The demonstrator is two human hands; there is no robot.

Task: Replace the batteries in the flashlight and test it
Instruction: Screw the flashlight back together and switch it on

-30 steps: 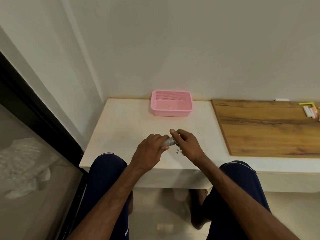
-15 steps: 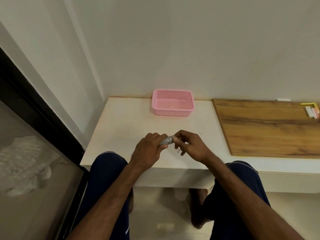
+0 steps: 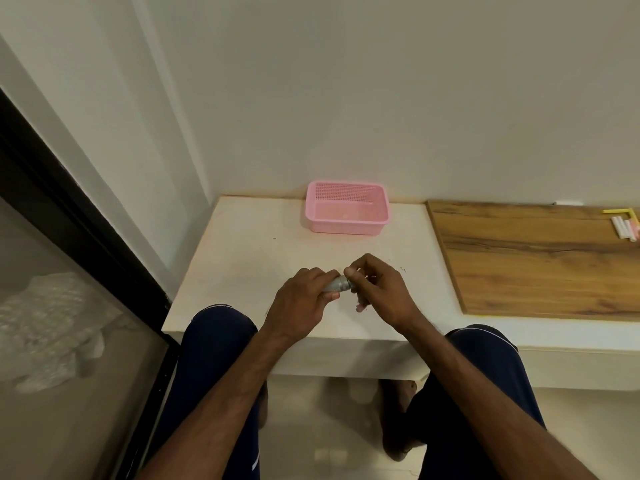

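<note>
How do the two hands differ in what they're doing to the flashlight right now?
The left hand wraps its whole fist around the small silver metal flashlight; the right hand only pinches its end with fingertips. Left knuckles face up; the right's other fingers curl loosely. Both hover over the white ledge.

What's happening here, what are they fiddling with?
A seated person is working on a small silver flashlight over a low white ledge. The left hand grips its body, while the right hand pinches its end with the fingertips, perhaps twisting a cap; whether it is open is hidden. A pink basket sits farther back by the wall, and a wooden board lies to the right. No batteries are visible.
</note>
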